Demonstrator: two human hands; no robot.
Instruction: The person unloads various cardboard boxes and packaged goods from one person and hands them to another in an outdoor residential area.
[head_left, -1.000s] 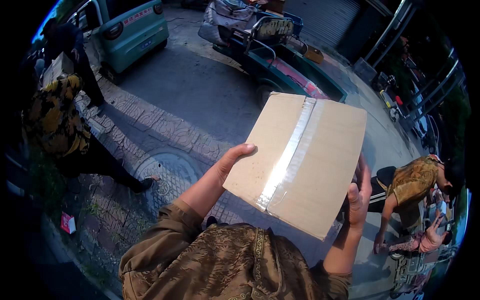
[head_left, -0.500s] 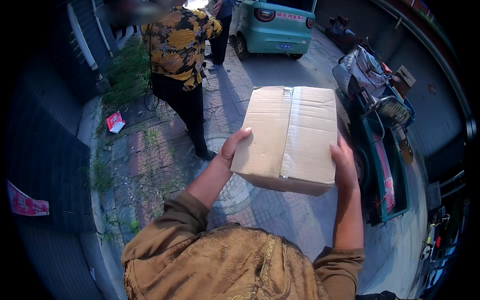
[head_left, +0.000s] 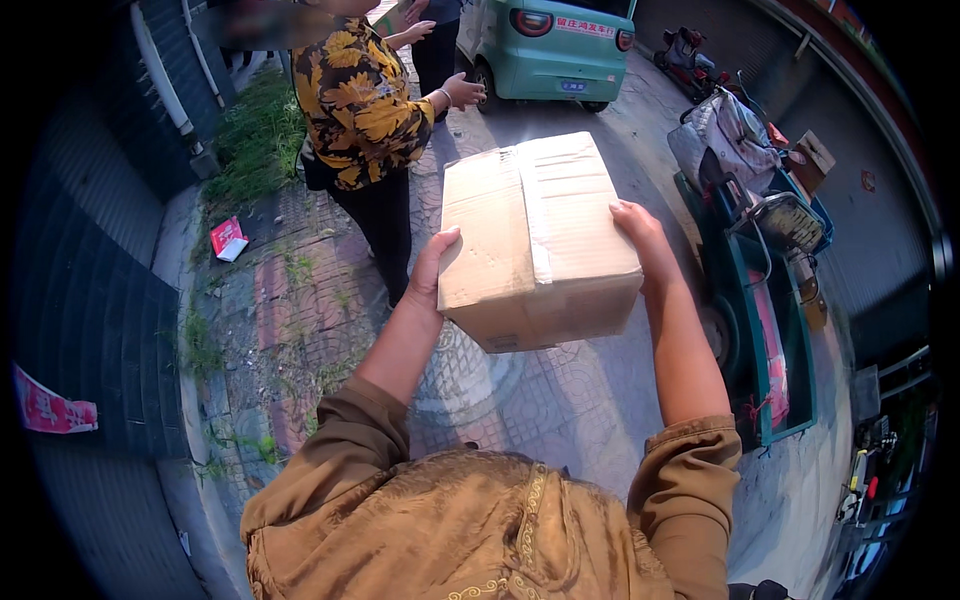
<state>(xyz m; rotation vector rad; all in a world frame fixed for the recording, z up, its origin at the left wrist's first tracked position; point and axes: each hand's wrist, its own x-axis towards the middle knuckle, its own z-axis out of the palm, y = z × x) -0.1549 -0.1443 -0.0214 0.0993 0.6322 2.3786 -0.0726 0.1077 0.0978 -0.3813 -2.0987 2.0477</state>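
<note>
Between my two hands I hold a brown cardboard box (head_left: 490, 225) up in front of me, above the paving. Clear tape runs along the seam of its closed top. My left hand (head_left: 432, 265) grips the left side, with the thumb near the top edge. On the opposite side, my right hand (head_left: 645, 240) clasps the box with its thumb over the top edge. The other fingers of both hands are hidden by the box. Ahead to the left stands a person in a black and yellow flowered shirt (head_left: 365, 105), one hand (head_left: 463, 92) held out, near the box's far side.
A green small car (head_left: 555, 60) is parked ahead. To the right stands a green cargo tricycle (head_left: 770, 330) loaded with a wrapped bundle and cardboard. A second person (head_left: 436, 60) is partly visible behind the first. A red and white packet (head_left: 229, 240) lies on the paving at left.
The box has moved forward and left in my hands, and its near side shows more. The person in the flowered shirt has turned toward it and put out a hand.
</note>
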